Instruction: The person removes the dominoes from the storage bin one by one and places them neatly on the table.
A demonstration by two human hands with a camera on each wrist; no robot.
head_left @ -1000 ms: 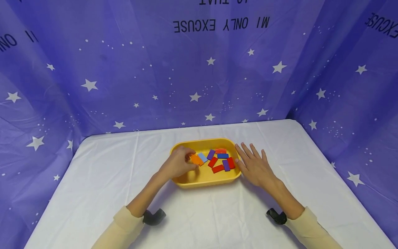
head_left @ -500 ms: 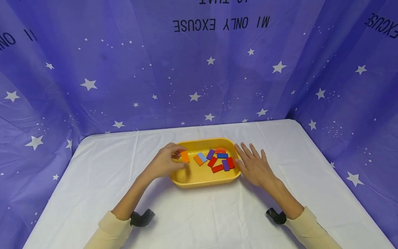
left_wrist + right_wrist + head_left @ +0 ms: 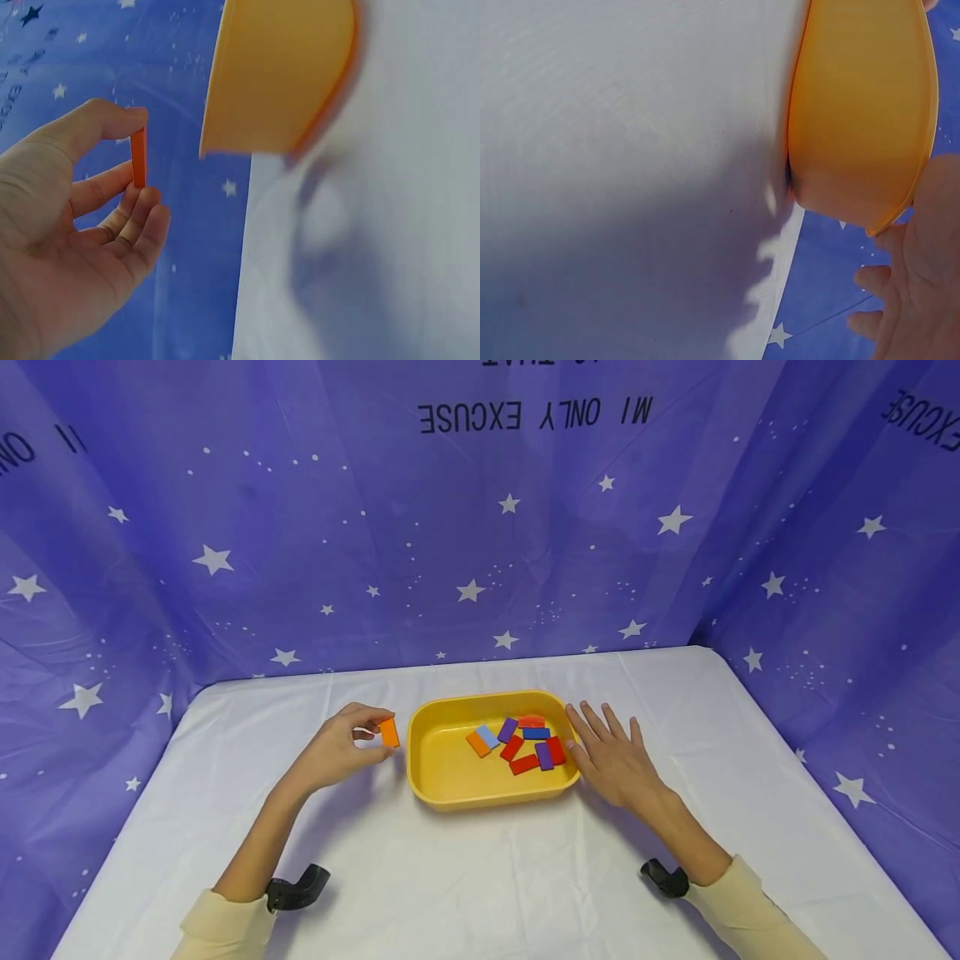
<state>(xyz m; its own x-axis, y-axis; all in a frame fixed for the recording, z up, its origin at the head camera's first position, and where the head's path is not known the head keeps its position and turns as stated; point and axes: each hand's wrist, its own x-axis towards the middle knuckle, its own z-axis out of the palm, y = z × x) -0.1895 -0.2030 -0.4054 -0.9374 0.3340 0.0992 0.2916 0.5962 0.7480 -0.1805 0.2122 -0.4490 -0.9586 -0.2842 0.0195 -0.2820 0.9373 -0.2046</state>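
Between thumb and fingertips, my left hand (image 3: 337, 746) pinches a small flat orange block (image 3: 388, 732) by its two ends. It is held up to the left of the yellow tray (image 3: 420, 777), past its rim; the left wrist view shows the same orange block (image 3: 139, 158) edge-on. My right hand (image 3: 617, 762) lies with fingers straight and spread, right at the tray's right rim. Inside the tray lie another orange block (image 3: 477, 744), a light blue block (image 3: 488, 737), a dark blue block (image 3: 536, 734), purple blocks (image 3: 507, 729) and several red blocks (image 3: 524, 765).
A white cloth (image 3: 480, 877) covers the table under the tray. Purple-blue curtains (image 3: 420, 543) with stars and lettering hang behind and at both sides. Each wrist wears a black mount, such as the left mount (image 3: 297, 888).
My left hand has lifted the orange block out of the tray and carried it left past the rim. My right hand has stayed at the right rim.
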